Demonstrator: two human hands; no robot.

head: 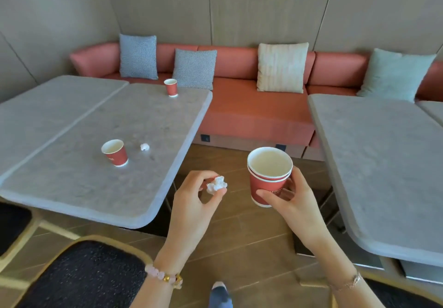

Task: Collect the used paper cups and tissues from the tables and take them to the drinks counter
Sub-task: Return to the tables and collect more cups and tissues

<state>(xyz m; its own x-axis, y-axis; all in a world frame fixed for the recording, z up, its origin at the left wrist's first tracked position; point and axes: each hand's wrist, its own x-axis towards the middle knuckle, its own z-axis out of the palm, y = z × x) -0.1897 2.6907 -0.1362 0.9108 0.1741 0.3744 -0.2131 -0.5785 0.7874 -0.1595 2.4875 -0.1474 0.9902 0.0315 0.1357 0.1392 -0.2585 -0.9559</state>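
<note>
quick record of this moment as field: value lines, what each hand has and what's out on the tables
left hand: pinches a crumpled tissue
right hand: holds nested red cups, two rims showing
left table: near cup upright, tissue ball to its right and apart from it, far cup upright near the far edge
left to collect: two cups, one tissue

You've got a crumpled tissue [217,184] and stacked red cups [268,178] in hand
Your left hand [191,202] pinches the tissue, your right hand [294,202] grips the two nested cups above the floor. On the left table [72,183] sits a red cup [115,152] with a tissue ball [144,147] near it, plus another cup [170,87] at the far edge by the red bench [251,113].
</note>
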